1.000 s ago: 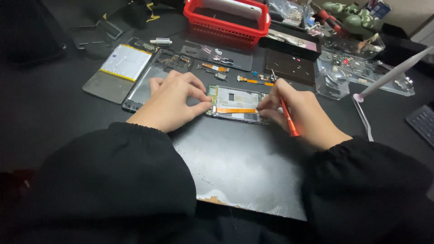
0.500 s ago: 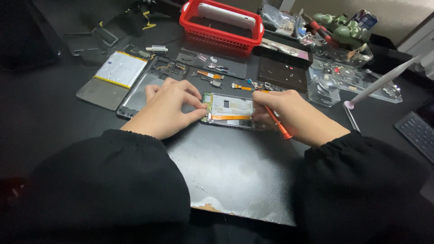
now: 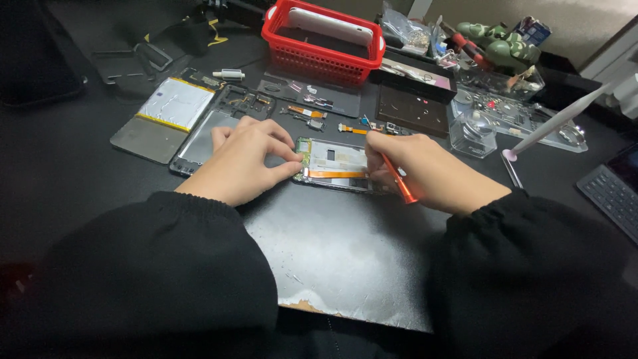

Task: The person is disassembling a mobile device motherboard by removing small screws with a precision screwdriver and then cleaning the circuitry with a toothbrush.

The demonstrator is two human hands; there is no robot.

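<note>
An opened phone body [image 3: 335, 164] with a silver shield and an orange flex strip lies on the dark work mat [image 3: 345, 259]. My left hand [image 3: 242, 159] rests on its left end, fingertips pinching the edge by the green board. My right hand [image 3: 432, 174] holds an orange-handled screwdriver [image 3: 397, 179], its tip hidden at the phone's right end. Black sleeves cover both forearms.
A red basket [image 3: 322, 40] with a white device stands at the back. A silver battery [image 3: 174, 103] and a phone frame [image 3: 199, 139] lie left. Small parts and flex cables [image 3: 312, 113] sit behind the phone. Clear trays [image 3: 525, 119] and a keyboard [image 3: 611, 193] are right.
The view has shifted slightly, so the scene sits lower and further left. Both hands stay on the phone, with the screwdriver still at its right end.
</note>
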